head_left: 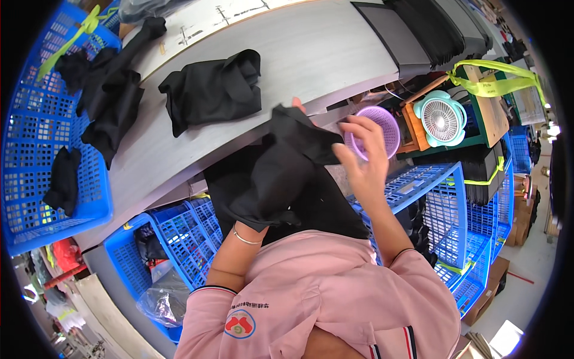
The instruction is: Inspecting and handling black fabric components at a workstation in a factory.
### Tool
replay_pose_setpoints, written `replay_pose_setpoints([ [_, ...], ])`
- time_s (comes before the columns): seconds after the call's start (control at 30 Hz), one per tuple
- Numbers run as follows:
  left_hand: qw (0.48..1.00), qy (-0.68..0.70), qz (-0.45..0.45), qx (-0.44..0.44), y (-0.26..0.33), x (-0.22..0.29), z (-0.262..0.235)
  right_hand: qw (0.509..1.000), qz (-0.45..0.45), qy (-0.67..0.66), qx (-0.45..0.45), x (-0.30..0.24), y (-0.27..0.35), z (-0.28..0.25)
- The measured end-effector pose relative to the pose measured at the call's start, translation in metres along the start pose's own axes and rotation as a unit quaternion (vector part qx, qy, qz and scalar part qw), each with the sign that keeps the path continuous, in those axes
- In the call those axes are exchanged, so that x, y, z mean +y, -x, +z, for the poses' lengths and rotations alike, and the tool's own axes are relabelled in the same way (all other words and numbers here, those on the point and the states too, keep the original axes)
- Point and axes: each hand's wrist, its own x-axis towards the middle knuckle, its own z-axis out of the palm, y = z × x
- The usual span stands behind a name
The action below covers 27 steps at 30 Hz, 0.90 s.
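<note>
A piece of black cloth hangs over my left forearm and covers most of my left hand. Only some fingertips poke out past its far edge, and the cloth stays held up on that hand. My right hand is raised just right of the cloth's corner, its fingers curved and thumb apart, with nothing visible between them. On the grey table ahead lies a folded stack of black cloth. More black pieces drape from the table's left side into a blue plastic basket.
A purple basket and a turquoise fan stand at the right. Blue crates flank me on the right, and another blue crate is below the table at left. Dark flat sheets are stacked on the table's far right.
</note>
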Motion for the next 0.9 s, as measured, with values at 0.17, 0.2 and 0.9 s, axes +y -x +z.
replay_pose_setpoints([
  [0.17, 0.803, 0.587, -0.066, 0.076, -0.001, 0.003, -0.01, 0.938, -0.028, -0.244, -0.245, -0.013, -0.027, -0.005],
  [0.2, 0.798, 0.595, -0.068, 0.066, -0.001, 0.003, -0.016, 0.911, 0.015, -0.322, -0.259, -0.013, -0.03, -0.015],
  [0.9, 0.98, 0.196, 0.032, -0.027, -0.007, -0.006, -0.001, 0.961, -0.253, 0.089, 0.073, 0.013, -0.038, 0.006],
])
